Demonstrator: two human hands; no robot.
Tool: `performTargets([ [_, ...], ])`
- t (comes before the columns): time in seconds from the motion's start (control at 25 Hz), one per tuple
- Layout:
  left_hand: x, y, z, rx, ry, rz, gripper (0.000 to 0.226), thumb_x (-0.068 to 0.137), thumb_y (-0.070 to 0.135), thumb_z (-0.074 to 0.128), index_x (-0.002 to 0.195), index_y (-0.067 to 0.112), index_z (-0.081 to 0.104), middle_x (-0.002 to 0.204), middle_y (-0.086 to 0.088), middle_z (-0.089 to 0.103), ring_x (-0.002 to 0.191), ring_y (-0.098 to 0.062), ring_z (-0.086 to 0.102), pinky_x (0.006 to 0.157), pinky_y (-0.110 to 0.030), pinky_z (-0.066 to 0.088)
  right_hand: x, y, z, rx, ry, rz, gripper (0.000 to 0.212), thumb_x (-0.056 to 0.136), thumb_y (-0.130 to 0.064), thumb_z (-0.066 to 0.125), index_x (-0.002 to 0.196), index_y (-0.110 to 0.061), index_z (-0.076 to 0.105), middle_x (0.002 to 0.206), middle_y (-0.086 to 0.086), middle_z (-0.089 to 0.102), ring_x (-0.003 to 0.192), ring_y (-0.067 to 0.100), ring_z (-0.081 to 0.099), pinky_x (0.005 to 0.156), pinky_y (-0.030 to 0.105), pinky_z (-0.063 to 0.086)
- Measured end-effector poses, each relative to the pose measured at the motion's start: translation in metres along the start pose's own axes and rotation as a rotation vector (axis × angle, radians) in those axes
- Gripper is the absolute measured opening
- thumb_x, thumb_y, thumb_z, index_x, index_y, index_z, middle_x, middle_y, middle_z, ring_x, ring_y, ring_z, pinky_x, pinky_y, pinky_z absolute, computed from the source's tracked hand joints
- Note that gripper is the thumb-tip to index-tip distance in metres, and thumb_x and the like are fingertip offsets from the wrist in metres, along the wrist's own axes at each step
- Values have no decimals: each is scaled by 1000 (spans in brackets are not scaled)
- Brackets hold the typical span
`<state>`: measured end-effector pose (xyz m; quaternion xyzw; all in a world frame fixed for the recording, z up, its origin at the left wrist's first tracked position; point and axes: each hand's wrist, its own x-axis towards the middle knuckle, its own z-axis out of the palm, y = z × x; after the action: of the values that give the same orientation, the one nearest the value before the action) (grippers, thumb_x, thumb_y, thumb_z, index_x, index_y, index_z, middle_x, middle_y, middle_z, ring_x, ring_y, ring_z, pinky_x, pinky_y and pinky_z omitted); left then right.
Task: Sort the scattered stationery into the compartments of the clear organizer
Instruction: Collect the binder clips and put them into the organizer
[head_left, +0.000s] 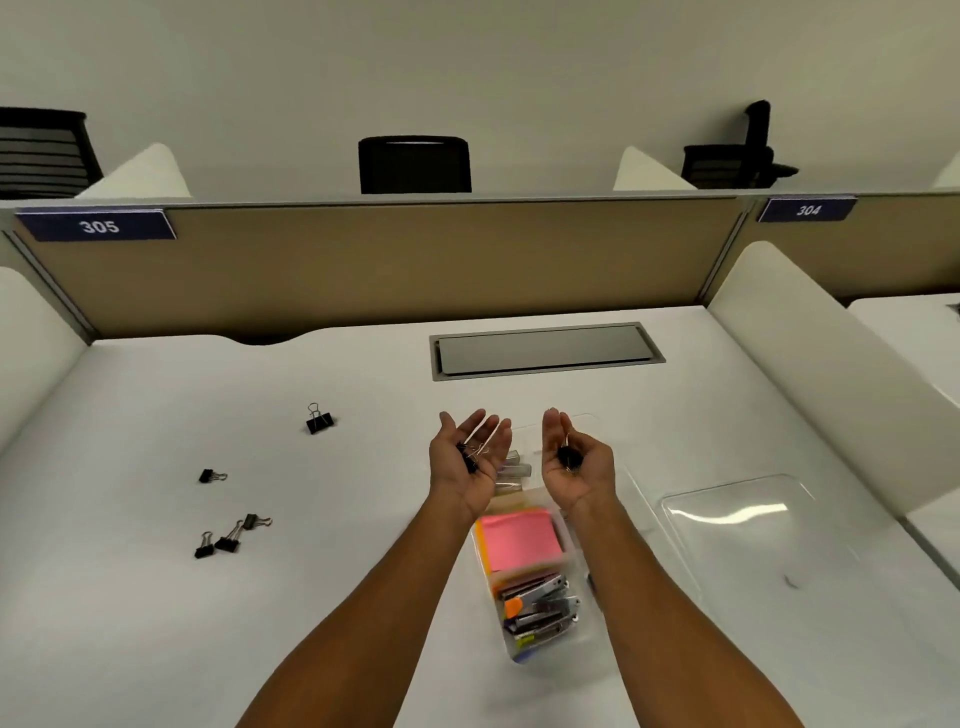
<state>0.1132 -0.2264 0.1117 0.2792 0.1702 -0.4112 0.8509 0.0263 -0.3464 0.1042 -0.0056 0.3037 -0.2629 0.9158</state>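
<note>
Both hands hover palm-up over the far end of the organizer (524, 571), which lies on the worktop (363, 597) between the forearms. The left hand (467, 460) is cupped with its fingers nearly straight, and a small heap of binder clips (470, 456) rests loose in the palm. The right hand (574, 462) is cupped more deeply, its fingers curled partway round a single clip (568, 457). Held this way, the palms act as little trays, probably so the clips can be tipped together into the far compartment beneath them. What that compartment already holds is mostly hidden by the hands; some clear or metallic pieces show between the wrists.

The nearer compartments are filled: pink sticky notes (519, 540) in the middle, and a jumble of staplers or similar metal tools (540, 608) at the near end. The organizer's lid (737, 514) lies apart to the right, leaving the compartments open from above.

The sorting looks partly done. More clips remain scattered to the left: a large one (318, 420) stands alone farthest away, a small one (210, 475) lies nearer, and a cluster of three (231, 535) sits nearest. They are well apart from the organizer, so each will need a reach across.
</note>
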Motion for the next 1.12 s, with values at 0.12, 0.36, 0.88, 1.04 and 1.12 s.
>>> performTargets([
  [0.12,18,-21,14,151,64,-90,60,96,55,43,109,0,62,101,-17,64,94,-35,65,77,-42,57,9,-24,-3,-66,117,8,29,101,-11,38,114,6,57,117,21,61,103,36,64,96,43,54],
  [0.36,44,-56,32,309,203,-259,61,97,56,39,103,0,62,94,-16,59,83,-28,58,76,-37,55,22,-62,-12,-191,279,45,45,101,-29,44,132,3,51,138,18,52,128,30,53,105,47,45],
  [0.88,79,-84,51,530,252,-275,68,93,65,35,122,5,52,145,-15,43,132,-39,41,112,-51,32,43,-84,3,-523,347,12,45,97,-22,51,138,-3,47,137,18,47,126,37,47,105,48,45],
  [1.04,74,-79,53,591,244,-283,74,93,67,30,137,10,45,156,-12,30,142,-38,28,114,-54,24,40,-82,5,-614,347,-26,44,98,-20,45,141,-9,43,147,13,42,140,35,34,112,57,30],
  [1.12,69,-76,57,623,238,-277,74,93,67,31,141,13,41,158,-12,26,143,-38,27,114,-55,23,38,-83,6,-650,335,-30,45,98,-21,45,141,-9,43,147,12,43,140,34,35,112,61,27],
])
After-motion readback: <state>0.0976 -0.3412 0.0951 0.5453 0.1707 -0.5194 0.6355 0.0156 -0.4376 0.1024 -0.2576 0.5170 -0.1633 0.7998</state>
